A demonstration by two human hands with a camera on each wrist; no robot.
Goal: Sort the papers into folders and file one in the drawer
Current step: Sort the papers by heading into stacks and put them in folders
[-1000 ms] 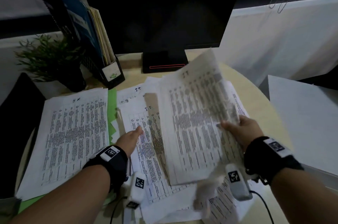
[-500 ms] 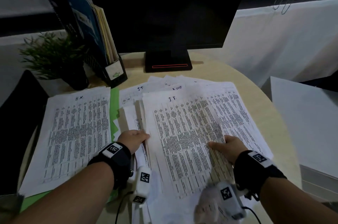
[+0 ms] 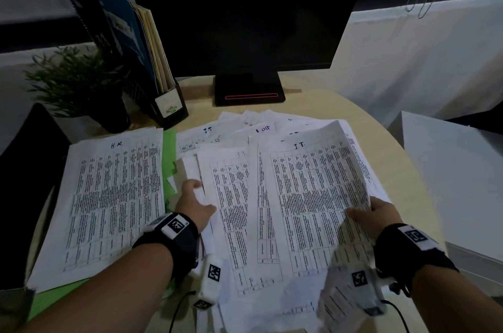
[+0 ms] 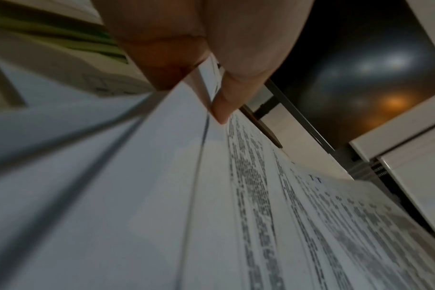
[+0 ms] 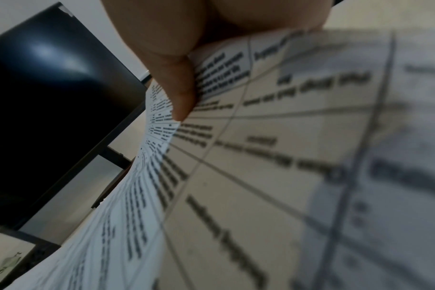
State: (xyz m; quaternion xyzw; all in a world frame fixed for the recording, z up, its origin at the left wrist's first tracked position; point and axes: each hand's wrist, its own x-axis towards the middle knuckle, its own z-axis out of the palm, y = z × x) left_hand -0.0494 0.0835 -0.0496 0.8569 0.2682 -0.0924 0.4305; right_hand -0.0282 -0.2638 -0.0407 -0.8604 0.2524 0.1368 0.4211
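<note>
Printed sheets lie spread over the round table [image 3: 402,169]. A stack marked HR [image 3: 114,196] lies on a green folder [image 3: 170,158] at the left. My right hand [image 3: 375,214] pinches the right edge of a sheet marked IT [image 3: 313,196] and holds it slightly raised; in the right wrist view the thumb [image 5: 179,86] lies on that sheet [image 5: 261,157]. My left hand [image 3: 194,202] pinches the left edge of the sheets [image 3: 231,210] under it. The left wrist view shows my thumb [image 4: 236,82] over those paper edges [image 4: 206,94].
A monitor [image 3: 245,11] on a black stand [image 3: 249,90] rises at the back. A file holder [image 3: 163,98] with folders and a potted plant [image 3: 81,87] stand at back left. A white cabinet [image 3: 457,183] is on the right. A black chair back [image 3: 24,183] is at the left.
My right hand brought the raised sheet down onto the pile, then drew an IT sheet to the right, uncovering the sheet below. My left hand closed on the pile's left edge.
</note>
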